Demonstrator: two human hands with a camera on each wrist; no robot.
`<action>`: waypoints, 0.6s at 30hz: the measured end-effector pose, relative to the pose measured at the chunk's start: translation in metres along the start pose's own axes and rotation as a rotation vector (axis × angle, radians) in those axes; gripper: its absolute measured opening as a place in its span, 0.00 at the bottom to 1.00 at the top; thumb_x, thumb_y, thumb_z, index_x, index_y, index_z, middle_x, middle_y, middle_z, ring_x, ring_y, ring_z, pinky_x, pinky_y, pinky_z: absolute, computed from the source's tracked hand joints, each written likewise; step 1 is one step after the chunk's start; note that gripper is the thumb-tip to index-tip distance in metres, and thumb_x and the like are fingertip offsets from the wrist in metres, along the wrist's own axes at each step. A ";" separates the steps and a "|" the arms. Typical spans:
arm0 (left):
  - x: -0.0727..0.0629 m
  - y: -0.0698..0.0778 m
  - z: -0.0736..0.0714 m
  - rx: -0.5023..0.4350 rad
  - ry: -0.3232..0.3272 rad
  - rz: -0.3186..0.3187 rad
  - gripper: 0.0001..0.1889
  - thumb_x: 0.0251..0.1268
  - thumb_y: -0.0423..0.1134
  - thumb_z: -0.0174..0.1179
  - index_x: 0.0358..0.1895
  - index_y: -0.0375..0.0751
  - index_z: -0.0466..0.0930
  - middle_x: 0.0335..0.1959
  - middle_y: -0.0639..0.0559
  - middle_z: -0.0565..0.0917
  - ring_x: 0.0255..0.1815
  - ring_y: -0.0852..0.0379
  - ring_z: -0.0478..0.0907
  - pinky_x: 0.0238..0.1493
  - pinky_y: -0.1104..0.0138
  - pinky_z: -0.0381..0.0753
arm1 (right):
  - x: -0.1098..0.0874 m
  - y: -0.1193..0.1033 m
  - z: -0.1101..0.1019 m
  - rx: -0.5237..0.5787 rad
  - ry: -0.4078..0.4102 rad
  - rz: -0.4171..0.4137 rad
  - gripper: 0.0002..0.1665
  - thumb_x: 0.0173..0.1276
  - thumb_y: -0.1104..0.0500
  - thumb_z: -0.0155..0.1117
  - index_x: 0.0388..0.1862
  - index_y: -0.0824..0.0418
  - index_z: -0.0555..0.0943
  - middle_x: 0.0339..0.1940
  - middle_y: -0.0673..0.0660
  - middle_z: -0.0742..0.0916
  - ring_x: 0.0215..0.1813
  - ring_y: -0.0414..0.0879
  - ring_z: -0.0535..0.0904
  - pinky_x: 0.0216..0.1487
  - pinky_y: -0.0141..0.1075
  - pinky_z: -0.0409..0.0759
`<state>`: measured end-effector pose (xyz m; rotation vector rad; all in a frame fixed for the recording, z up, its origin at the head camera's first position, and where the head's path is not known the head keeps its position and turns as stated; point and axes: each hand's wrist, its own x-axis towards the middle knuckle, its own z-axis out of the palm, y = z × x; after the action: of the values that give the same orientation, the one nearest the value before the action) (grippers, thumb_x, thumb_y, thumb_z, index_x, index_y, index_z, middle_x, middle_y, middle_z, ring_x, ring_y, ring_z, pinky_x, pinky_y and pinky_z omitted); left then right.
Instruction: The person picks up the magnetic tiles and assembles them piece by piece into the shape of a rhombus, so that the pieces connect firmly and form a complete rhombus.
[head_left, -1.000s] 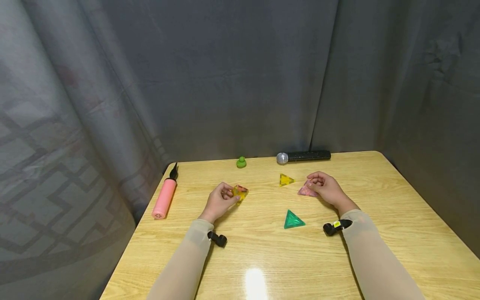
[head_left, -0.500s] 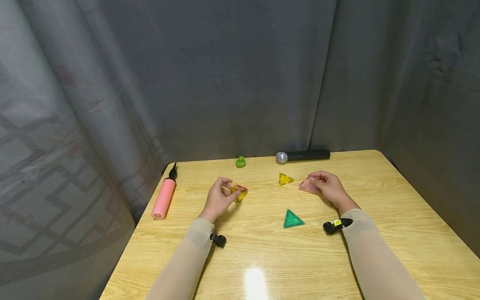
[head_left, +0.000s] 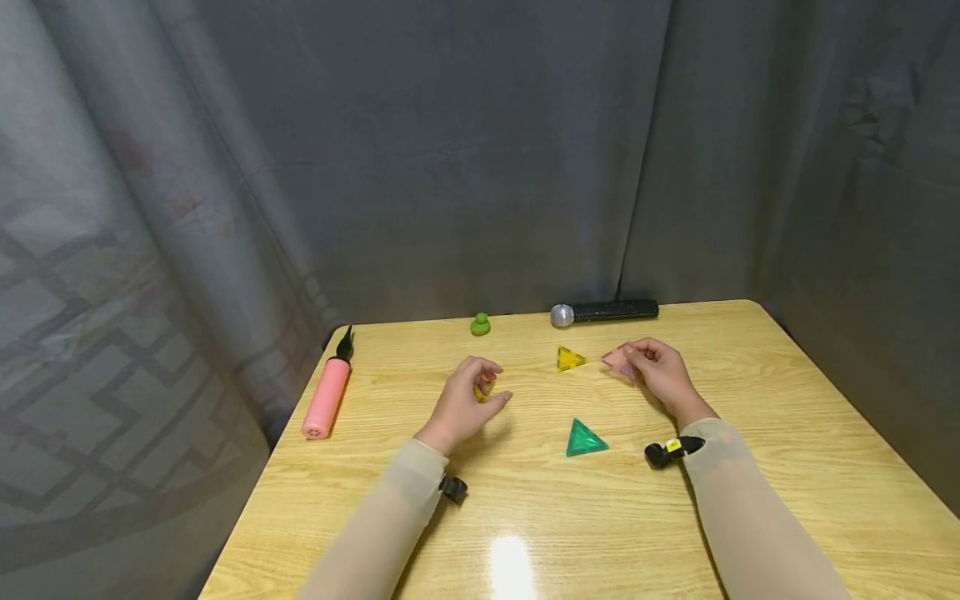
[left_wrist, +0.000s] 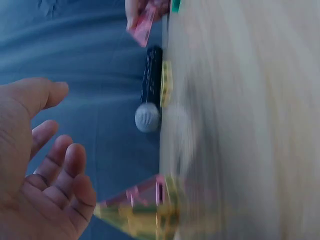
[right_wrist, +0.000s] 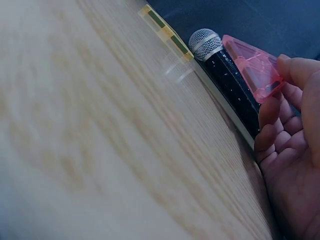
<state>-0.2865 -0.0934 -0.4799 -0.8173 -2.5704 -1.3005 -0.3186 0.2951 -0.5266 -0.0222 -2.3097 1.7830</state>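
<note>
Left hand (head_left: 461, 408) had let go of the yellow-and-pink tile assembly (left_wrist: 142, 220) it pinched a second earlier; thumb and fingers now apart, assembly mostly hidden behind it in head view. Right hand (head_left: 663, 375) still pinched the pink triangular tile (head_left: 617, 360), now slightly higher, off the table (head_left: 600, 517), right of the loose yellow triangular tile (head_left: 570, 359). Green triangular tile (head_left: 585, 439) hadn't moved noticeably.

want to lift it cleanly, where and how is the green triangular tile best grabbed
Probably from above and the left: the green triangular tile lies flat, its straight left edge facing the left hand, which holds nothing. Pinch that edge against the opposite right corner. The right hand pinches the pink triangular tile.
</note>
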 end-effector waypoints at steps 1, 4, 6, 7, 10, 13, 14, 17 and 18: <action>0.000 0.003 0.003 0.011 -0.024 0.015 0.18 0.70 0.43 0.72 0.59 0.49 0.79 0.52 0.46 0.79 0.43 0.50 0.79 0.42 0.63 0.81 | 0.000 0.000 0.000 0.012 0.002 0.001 0.22 0.82 0.51 0.62 0.55 0.70 0.81 0.33 0.53 0.82 0.32 0.41 0.76 0.31 0.30 0.78; -0.001 0.015 0.013 0.035 -0.096 0.044 0.19 0.70 0.45 0.72 0.60 0.51 0.79 0.54 0.52 0.79 0.43 0.54 0.78 0.39 0.66 0.81 | 0.000 -0.001 -0.001 0.038 0.004 -0.003 0.22 0.82 0.50 0.62 0.54 0.71 0.80 0.33 0.53 0.83 0.32 0.41 0.78 0.32 0.30 0.78; -0.002 0.022 0.019 0.042 -0.149 0.058 0.20 0.70 0.47 0.71 0.61 0.51 0.80 0.56 0.52 0.79 0.45 0.55 0.78 0.39 0.67 0.81 | -0.001 -0.002 -0.001 0.048 0.007 -0.001 0.23 0.81 0.49 0.62 0.54 0.70 0.80 0.33 0.53 0.83 0.33 0.41 0.77 0.32 0.30 0.77; -0.002 0.025 0.022 0.044 -0.175 0.060 0.20 0.70 0.48 0.71 0.62 0.52 0.80 0.57 0.52 0.79 0.46 0.55 0.78 0.40 0.67 0.81 | -0.001 -0.002 -0.001 0.057 0.007 0.002 0.23 0.81 0.48 0.62 0.53 0.70 0.80 0.33 0.53 0.83 0.33 0.42 0.77 0.32 0.30 0.77; -0.002 0.033 0.033 0.051 -0.257 0.068 0.22 0.71 0.50 0.71 0.63 0.50 0.81 0.58 0.50 0.79 0.50 0.55 0.78 0.43 0.68 0.81 | -0.001 -0.002 0.000 0.070 0.016 -0.001 0.24 0.81 0.48 0.62 0.53 0.70 0.80 0.31 0.53 0.82 0.32 0.42 0.76 0.31 0.30 0.75; -0.002 0.037 0.044 0.064 -0.325 0.076 0.23 0.71 0.50 0.70 0.64 0.48 0.81 0.58 0.50 0.79 0.53 0.56 0.79 0.48 0.68 0.81 | -0.001 0.000 0.000 0.066 0.025 -0.002 0.24 0.81 0.47 0.62 0.52 0.71 0.80 0.31 0.53 0.82 0.32 0.41 0.76 0.31 0.30 0.76; -0.002 0.038 0.047 0.070 -0.342 0.078 0.23 0.71 0.49 0.70 0.64 0.48 0.81 0.58 0.51 0.79 0.54 0.56 0.79 0.50 0.69 0.81 | -0.001 0.000 0.000 0.056 0.031 -0.002 0.24 0.81 0.47 0.62 0.51 0.70 0.80 0.32 0.52 0.82 0.32 0.41 0.76 0.31 0.30 0.76; -0.002 0.040 0.054 0.077 -0.380 0.081 0.23 0.71 0.49 0.71 0.65 0.49 0.81 0.59 0.54 0.78 0.56 0.57 0.79 0.56 0.68 0.80 | -0.001 0.001 0.001 0.026 0.043 0.000 0.24 0.81 0.46 0.62 0.51 0.69 0.80 0.33 0.51 0.82 0.33 0.40 0.76 0.32 0.29 0.77; -0.002 0.041 0.056 0.080 -0.390 0.084 0.23 0.71 0.48 0.71 0.65 0.50 0.81 0.59 0.54 0.78 0.56 0.58 0.79 0.57 0.67 0.80 | -0.001 0.001 0.001 0.019 0.047 0.002 0.24 0.81 0.46 0.62 0.50 0.69 0.81 0.33 0.51 0.82 0.33 0.40 0.76 0.32 0.29 0.77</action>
<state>-0.2573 -0.0306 -0.4864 -1.2567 -2.8150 -1.0960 -0.3180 0.2946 -0.5282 -0.0625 -2.2607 1.7865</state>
